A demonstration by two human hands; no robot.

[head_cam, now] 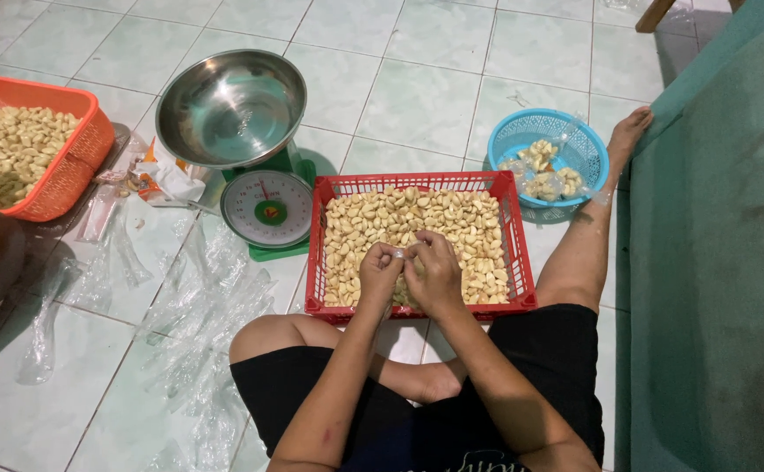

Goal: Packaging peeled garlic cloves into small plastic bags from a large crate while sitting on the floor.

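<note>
A red plastic basket (319, 229) full of pale peeled garlic cloves (452, 217) sits on the tiled floor in front of my crossed legs. Both hands hover over its near side, close together. My left hand (378, 274) and my right hand (437, 269) pinch a small clear plastic bag (398, 253) between the fingertips. What the little bag contains cannot be seen.
A green kitchen scale (268, 210) with a steel bowl (230, 108) stands to the left. An orange basket (67, 166) of cloves sits far left beside another person's leg. Clear plastic bags (198, 315) litter the floor. A blue basket (522, 131) with filled bags, green sofa (714, 262) right.
</note>
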